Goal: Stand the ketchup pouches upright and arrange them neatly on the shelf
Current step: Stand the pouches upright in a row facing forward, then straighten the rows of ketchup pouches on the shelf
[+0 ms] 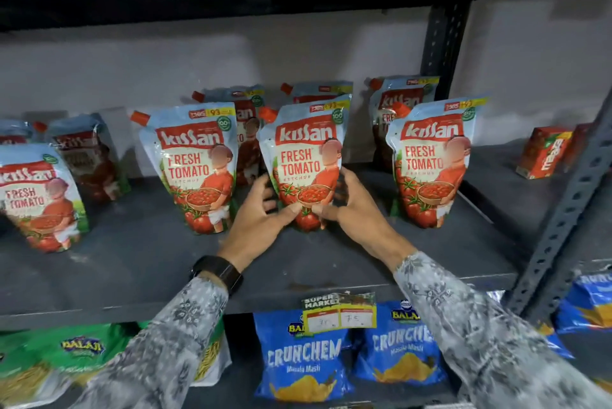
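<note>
Several Kissan ketchup pouches stand on the grey shelf [132, 259]. The middle front pouch [306, 157] is upright, and both hands grip its lower part. My left hand [261, 213] holds its left side with the thumb on the front. My right hand [351, 206] holds its right side. An upright pouch [195, 163] stands to the left, another [430, 160] to the right. More pouches stand behind these in a back row [400, 104]. At the far left a front pouch [36, 196] leans, with a darker one [89, 157] behind it.
Red juice cartons [543, 152] sit on the shelf at the right, past the perforated metal upright [563, 216]. A price tag [339, 312] hangs on the shelf's front edge. Below are blue Crunchem bags [301, 359] and green snack bags [59, 352].
</note>
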